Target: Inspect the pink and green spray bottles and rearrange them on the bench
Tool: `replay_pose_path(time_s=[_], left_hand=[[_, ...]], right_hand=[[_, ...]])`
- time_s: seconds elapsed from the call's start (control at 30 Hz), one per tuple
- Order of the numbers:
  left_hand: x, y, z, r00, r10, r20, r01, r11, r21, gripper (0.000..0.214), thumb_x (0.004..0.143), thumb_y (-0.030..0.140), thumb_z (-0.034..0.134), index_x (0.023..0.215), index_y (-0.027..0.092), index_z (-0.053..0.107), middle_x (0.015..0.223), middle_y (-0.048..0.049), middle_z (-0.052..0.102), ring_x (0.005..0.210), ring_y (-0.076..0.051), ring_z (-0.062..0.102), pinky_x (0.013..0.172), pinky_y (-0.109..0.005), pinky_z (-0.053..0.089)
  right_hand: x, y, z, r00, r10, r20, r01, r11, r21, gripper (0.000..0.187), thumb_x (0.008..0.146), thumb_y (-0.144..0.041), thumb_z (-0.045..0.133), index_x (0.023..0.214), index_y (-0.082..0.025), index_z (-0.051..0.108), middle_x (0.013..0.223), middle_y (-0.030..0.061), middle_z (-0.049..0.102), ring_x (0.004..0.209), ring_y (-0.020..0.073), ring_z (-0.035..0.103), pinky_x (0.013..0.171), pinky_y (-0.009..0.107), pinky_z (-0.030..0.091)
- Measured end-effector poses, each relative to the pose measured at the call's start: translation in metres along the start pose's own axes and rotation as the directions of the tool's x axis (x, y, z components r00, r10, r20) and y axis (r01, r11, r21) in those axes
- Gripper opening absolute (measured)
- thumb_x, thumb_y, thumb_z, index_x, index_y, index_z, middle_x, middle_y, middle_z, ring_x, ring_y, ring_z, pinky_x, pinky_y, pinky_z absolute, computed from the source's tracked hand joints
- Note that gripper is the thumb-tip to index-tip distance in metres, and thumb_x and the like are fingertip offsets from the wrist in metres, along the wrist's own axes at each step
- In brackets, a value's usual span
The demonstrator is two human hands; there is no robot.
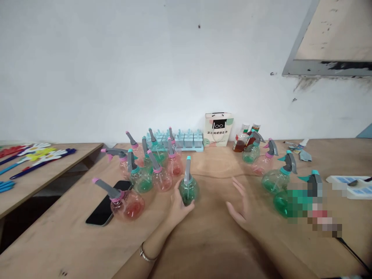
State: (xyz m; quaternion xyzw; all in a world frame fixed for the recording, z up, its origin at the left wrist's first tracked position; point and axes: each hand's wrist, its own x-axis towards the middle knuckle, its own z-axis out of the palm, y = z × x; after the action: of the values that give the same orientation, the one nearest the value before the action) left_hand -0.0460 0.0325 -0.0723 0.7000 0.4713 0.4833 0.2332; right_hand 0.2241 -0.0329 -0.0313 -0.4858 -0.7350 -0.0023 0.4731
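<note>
My left hand (178, 205) is wrapped round the left side of a green spray bottle (188, 189) that stands upright on the wooden table (209, 240). Its grey nozzle points up. My right hand (240, 205) hovers a little to the right of that bottle with fingers stretched out and nothing in it. Several pink and green spray bottles (151, 174) crowd together just left of the held one. A pink spray bottle (124, 201) stands nearer the table's left edge.
A black phone (106, 205) lies by the pink bottle. More green and pink spray bottles (273, 174) stand at the right. A blue ice-pop mould (186, 140), a small paper bag (218, 130) and amber bottles (241, 141) line the wall. Coloured hand clappers (31, 153) lie on a side table.
</note>
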Motion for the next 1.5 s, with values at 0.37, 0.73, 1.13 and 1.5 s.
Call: replay_pose_path(time_s=[0.37,0.73,1.13,1.5], left_hand=[[-0.01,0.01,-0.008,0.936,0.107,0.336,-0.174,0.969,0.174,0.105,0.071,0.053,0.074,0.15,0.02,0.013,0.148,-0.022,0.037,0.137,-0.039,0.036,0.108,-0.061,0.029],[0.011,0.005,-0.035,0.889,0.405,-0.211,-0.349,0.901,0.259,0.055,0.092,0.031,0.051,0.143,0.02,0.032,0.138,-0.0165,0.045,0.13,-0.028,0.044,0.108,-0.049,0.036],[0.04,-0.035,-0.063,0.745,0.28,-0.605,-0.007,0.911,0.413,0.077,0.08,0.032,0.066,0.142,0.013,0.024,0.142,-0.021,0.035,0.138,-0.031,0.033,0.116,-0.054,0.026],[0.04,-0.029,-0.061,0.785,0.236,-0.573,-0.02,0.934,0.357,0.083,0.079,0.039,0.069,0.142,0.01,0.023,0.143,-0.0231,0.033,0.138,-0.035,0.032,0.116,-0.055,0.025]], right_hand=[[0.095,-0.027,0.104,0.979,-0.022,0.205,-0.12,0.749,0.652,0.069,0.073,-0.037,0.076,0.134,-0.025,0.045,0.135,0.0127,0.053,0.129,0.0293,0.05,0.112,0.047,0.037],[0.119,-0.029,0.059,0.725,-0.007,0.689,-0.687,-0.084,0.722,0.059,0.08,-0.068,0.051,0.108,-0.018,0.065,0.103,0.0132,0.072,0.112,0.0298,0.063,0.105,0.053,0.04],[0.117,-0.04,0.067,0.803,0.004,0.595,-0.587,-0.165,0.793,0.046,0.073,-0.063,0.065,0.089,-0.02,0.063,0.084,0.0071,0.071,0.092,0.0255,0.067,0.097,0.049,0.048],[0.113,-0.042,0.062,0.813,-0.096,0.574,-0.575,0.024,0.818,0.041,0.068,-0.058,0.065,0.083,-0.019,0.063,0.077,0.007,0.067,0.08,0.0247,0.064,0.087,0.046,0.049]])
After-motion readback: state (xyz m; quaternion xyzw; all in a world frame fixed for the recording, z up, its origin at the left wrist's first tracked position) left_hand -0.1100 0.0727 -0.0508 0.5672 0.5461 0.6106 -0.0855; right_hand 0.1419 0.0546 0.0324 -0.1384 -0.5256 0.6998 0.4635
